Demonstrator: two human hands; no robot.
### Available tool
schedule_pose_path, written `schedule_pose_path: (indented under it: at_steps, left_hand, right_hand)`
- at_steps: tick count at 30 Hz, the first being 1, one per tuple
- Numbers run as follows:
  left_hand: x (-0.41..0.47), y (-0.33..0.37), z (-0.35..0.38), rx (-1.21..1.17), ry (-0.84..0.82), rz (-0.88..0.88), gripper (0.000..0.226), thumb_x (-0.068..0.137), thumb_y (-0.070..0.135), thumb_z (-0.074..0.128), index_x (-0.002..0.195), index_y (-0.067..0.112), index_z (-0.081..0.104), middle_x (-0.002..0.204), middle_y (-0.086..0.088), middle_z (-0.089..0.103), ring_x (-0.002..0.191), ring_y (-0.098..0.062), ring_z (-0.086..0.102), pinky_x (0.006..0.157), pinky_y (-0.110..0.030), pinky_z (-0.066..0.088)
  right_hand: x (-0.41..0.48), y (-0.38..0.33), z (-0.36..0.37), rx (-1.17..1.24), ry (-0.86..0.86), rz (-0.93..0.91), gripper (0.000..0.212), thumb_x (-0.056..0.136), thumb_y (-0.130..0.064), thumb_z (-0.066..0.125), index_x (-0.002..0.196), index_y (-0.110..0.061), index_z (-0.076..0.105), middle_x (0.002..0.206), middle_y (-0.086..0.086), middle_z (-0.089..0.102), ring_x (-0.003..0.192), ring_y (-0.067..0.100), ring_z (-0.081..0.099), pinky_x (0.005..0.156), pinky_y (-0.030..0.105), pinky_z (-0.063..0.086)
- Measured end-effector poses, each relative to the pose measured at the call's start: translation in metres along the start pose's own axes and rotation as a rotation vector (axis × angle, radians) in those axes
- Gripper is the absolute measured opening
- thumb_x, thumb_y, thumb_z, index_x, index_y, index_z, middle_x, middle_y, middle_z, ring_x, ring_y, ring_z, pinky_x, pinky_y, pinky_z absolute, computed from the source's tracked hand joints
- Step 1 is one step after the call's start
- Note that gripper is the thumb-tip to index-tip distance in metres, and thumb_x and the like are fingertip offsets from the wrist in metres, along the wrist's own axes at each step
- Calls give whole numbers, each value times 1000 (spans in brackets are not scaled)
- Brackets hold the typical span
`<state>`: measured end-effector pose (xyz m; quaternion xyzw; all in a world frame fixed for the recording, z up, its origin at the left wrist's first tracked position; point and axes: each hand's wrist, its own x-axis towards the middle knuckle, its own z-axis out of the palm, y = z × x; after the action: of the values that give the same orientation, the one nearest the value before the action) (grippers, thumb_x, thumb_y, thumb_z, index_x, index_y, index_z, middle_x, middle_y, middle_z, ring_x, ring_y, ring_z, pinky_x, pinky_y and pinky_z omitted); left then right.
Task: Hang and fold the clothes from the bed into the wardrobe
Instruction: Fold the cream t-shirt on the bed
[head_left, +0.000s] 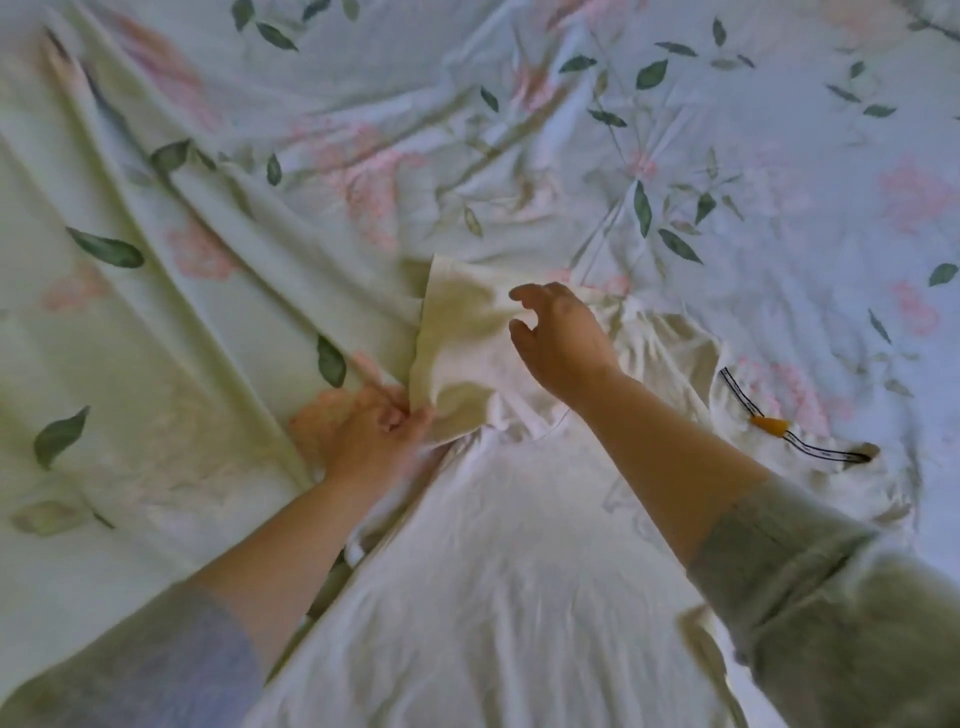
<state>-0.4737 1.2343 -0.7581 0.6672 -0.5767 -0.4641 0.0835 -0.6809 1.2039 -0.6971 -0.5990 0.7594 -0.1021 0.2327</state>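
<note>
A white T-shirt (493, 545) lies spread on the bed, its body running from the near edge up toward the middle. It is plain cloth, softly creased, with a round neckline (545, 431) at its far end. The short sleeve (462, 332) on the left side stands lifted and folded back toward the far side, and it looks a shade creamier than the rest. The right side of the shirt is bunched into wrinkles.

The left hand (363, 426) sits at the base of that raised sleeve, with fingers and thumb pinched tight on the cloth at the shoulder seam. The right hand (561, 338) hangs over the sleeve with its fingers spread wide and a little bent, holding nothing. I cannot tell whether the fingertips touch the fabric. Both forearms come out of pushed-up grey cuffs (779, 545).

Under it all is a rumpled bedsheet (208, 156), pale and printed with pink blossoms and dark green leaves.

On the right, partly on the bunched shirt, lies a thin black strap (810, 447) with an orange piece (770, 423) on it. Small white marks run along the strap, too fine to read. No label or print on the shirt can be made out.
</note>
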Motion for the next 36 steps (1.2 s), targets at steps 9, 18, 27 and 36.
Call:
schedule_pose_path:
  at_steps: [9,18,27,36]
  left_hand:
    - [4,-5,20,-272,40,-59,21,83,38,69,74,19,70,61,5,68,58,-9,62,52,-21,43]
    - [-1,-11,9,-416,57,-81,8,93,27,58,85,25,60,71,3,63,66,-15,60,60,-27,41]
    - [-1,4,1,-479,171,-55,11,94,25,57,90,15,58,76,-6,61,66,-23,57,60,-35,45]
    - [-35,57,-19,-284,389,344,10,92,16,61,88,14,52,72,8,52,64,-6,48,56,-9,36]
  right_hand:
    - [69,-33,30,-52,-141,-15,44,99,-25,49,140,-11,44,139,12,44,115,31,56,92,35,46]
    - [85,-52,21,-273,-249,4,31,100,-28,43,121,-7,54,117,12,51,104,31,54,76,32,42]
    - [68,-58,-24,231,15,-5,6,90,-9,50,96,-11,52,82,9,65,69,24,65,65,37,55]
    - [3,-25,-89,586,237,133,31,87,-28,64,89,3,70,82,18,71,68,16,64,75,39,58]
